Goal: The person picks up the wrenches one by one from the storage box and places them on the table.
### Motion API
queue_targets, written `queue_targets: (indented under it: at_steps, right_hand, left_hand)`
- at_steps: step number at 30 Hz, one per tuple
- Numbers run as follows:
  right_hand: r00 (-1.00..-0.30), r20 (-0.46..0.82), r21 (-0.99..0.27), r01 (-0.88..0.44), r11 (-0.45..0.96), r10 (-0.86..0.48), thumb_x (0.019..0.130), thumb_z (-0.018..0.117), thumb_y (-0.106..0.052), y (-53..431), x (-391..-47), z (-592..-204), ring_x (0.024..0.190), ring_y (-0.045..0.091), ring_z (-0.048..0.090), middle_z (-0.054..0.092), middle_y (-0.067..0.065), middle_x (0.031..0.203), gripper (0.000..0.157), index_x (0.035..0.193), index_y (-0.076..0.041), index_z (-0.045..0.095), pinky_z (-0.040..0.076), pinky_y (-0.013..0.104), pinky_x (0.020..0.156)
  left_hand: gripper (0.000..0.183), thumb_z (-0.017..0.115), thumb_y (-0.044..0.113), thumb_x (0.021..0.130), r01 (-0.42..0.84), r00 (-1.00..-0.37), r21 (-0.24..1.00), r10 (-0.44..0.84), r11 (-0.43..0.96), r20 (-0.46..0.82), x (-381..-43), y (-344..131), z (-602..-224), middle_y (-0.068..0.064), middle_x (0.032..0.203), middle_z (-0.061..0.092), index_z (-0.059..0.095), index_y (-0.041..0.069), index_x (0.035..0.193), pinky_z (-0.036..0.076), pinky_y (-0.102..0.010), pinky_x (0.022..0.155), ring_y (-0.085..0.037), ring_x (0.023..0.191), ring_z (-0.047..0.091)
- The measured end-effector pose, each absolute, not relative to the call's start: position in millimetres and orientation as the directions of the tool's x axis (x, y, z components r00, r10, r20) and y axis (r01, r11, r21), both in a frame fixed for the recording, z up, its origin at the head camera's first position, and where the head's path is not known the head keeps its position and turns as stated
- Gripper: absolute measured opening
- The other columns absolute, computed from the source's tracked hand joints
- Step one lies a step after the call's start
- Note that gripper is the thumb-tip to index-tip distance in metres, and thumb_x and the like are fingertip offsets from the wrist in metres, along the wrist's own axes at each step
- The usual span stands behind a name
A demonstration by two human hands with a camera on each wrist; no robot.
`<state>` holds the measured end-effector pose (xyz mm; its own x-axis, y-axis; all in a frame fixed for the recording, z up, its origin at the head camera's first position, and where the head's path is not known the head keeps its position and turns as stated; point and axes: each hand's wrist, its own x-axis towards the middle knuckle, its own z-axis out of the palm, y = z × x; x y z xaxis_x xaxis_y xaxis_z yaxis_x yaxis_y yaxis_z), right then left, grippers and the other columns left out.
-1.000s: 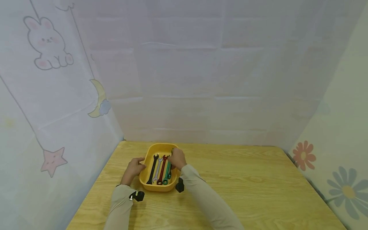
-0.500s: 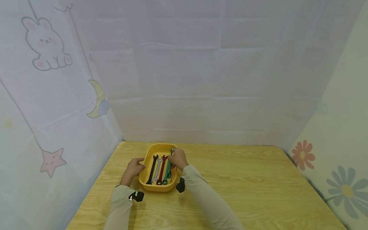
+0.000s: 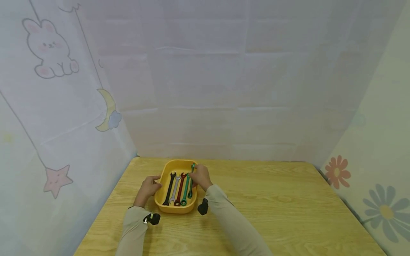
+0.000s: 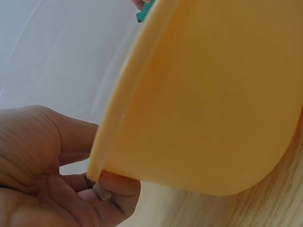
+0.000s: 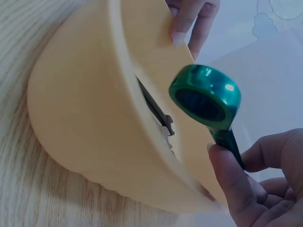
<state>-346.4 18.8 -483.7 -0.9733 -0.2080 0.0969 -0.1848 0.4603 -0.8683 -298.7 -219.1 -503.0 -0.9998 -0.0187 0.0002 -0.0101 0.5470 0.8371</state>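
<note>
In the head view a yellow plastic bin (image 3: 176, 210) stands on the table. Inside it a black wrench (image 3: 169, 188), a silver wrench (image 3: 174, 190), a red wrench (image 3: 180, 189) and a green wrench (image 3: 185, 192) lie side by side. My left hand (image 3: 148, 188) grips the bin's left rim, thumb and fingers on either side of the wall in the left wrist view. At the bin's right side my right hand (image 3: 201, 177) pinches a second green wrench (image 3: 190, 191) by its shaft. The right wrist view shows its shiny ring end (image 5: 230, 97) raised above the rim.
The bin sits at the left back of a wood-grain table (image 3: 272, 206). A pale sheet (image 3: 224, 89) hangs behind the table's back edge, with printed side walls left and right. Dark wrist cameras (image 3: 152, 218) hang beneath both forearms.
My right hand has moved slightly right with the green wrench, and a gap has opened between it and the green wrench lying in the bin. The left hand stays on the rim.
</note>
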Motion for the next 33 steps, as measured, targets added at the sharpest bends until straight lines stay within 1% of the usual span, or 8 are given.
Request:
queue_targets:
  at_steps: [2,5,10,15,22,26,30,33]
  right_hand:
    - [-0.970,0.109,-0.873,-0.197,0.445,-0.215,0.091,0.062,-0.002,20.7,-348.7,-486.3,0.040,0.021,0.062,0.064,0.020,0.067,0.051,0.137,0.018,0.048,0.053,0.031,0.044]
    - [-0.974,0.097,-0.886,-0.179,0.427,-0.207,0.091,0.063,-0.002,23.0,-348.8,-483.8,0.041,0.021,0.062,0.065,0.019,0.073,0.053,0.138,0.017,0.048,0.054,0.032,0.045]
    - [-0.981,0.069,-0.888,-0.142,0.437,-0.180,0.089,0.062,0.001,25.0,-347.2,-478.6,0.046,0.026,0.065,0.065,0.019,0.075,0.054,0.139,0.015,0.048,0.057,0.041,0.053]
    - [-0.982,0.069,-0.883,-0.142,0.447,-0.175,0.091,0.063,0.000,28.9,-350.7,-480.2,0.045,0.023,0.064,0.064,0.019,0.072,0.053,0.140,0.012,0.048,0.058,0.047,0.058]
    - [-0.981,0.077,-0.881,-0.151,0.448,-0.180,0.091,0.063,-0.002,32.9,-351.2,-478.3,0.042,0.020,0.062,0.066,0.017,0.072,0.053,0.140,0.013,0.048,0.055,0.034,0.046]
    - [-0.981,0.087,-0.882,-0.156,0.445,-0.171,0.091,0.062,-0.002,34.7,-350.2,-476.0,0.042,0.018,0.062,0.067,0.018,0.073,0.053,0.139,0.014,0.049,0.057,0.042,0.052]
    - [-0.984,0.087,-0.885,-0.149,0.441,-0.159,0.090,0.063,-0.001,36.9,-349.2,-475.7,0.042,0.018,0.062,0.070,0.027,0.090,0.052,0.138,0.014,0.050,0.057,0.050,0.060]
    - [-0.984,0.088,-0.887,-0.148,0.438,-0.155,0.090,0.063,-0.001,39.1,-349.6,-477.1,0.043,0.019,0.062,0.068,0.033,0.106,0.052,0.138,0.014,0.051,0.057,0.051,0.060]
  left_hand:
    - [0.047,0.056,-0.003,0.093,-0.006,-1.000,0.837,-0.018,0.548,0.004,-298.5,-219.0,-502.8,-0.036,0.110,0.064,0.048,-0.018,0.137,0.057,-0.042,0.064,-0.035,0.083,0.067]
    - [0.047,0.056,-0.002,0.094,-0.009,-1.000,0.838,-0.021,0.545,0.003,-299.0,-218.3,-502.5,-0.033,0.106,0.065,0.049,-0.017,0.137,0.056,-0.040,0.063,-0.034,0.082,0.067]
    - [0.046,0.056,-0.002,0.094,-0.009,-1.000,0.842,-0.020,0.540,0.003,-298.4,-218.2,-501.1,-0.026,0.097,0.068,0.049,-0.016,0.138,0.056,-0.038,0.061,-0.034,0.078,0.067]
    - [0.047,0.056,-0.002,0.094,-0.009,-1.000,0.844,-0.013,0.537,-0.002,-298.6,-219.0,-501.5,-0.028,0.100,0.067,0.048,-0.016,0.138,0.056,-0.040,0.062,-0.035,0.080,0.067]
    - [0.047,0.057,-0.001,0.094,-0.024,-1.000,0.832,-0.025,0.555,-0.012,-299.7,-219.6,-503.1,-0.029,0.102,0.067,0.050,-0.015,0.138,0.056,-0.038,0.063,-0.032,0.081,0.067]
    - [0.046,0.057,-0.002,0.093,-0.015,-1.000,0.826,-0.022,0.563,-0.003,-298.8,-219.5,-502.2,-0.030,0.101,0.067,0.050,-0.016,0.137,0.056,-0.040,0.063,-0.034,0.081,0.067]
    - [0.047,0.057,-0.002,0.093,-0.014,-1.000,0.830,-0.021,0.558,-0.003,-298.5,-218.9,-501.9,-0.031,0.102,0.067,0.049,-0.017,0.137,0.056,-0.040,0.064,-0.036,0.083,0.067]
    - [0.047,0.056,-0.003,0.093,-0.010,-1.000,0.830,-0.018,0.558,0.000,-298.4,-218.7,-502.3,-0.033,0.105,0.066,0.049,-0.017,0.137,0.057,-0.041,0.065,-0.038,0.086,0.068]
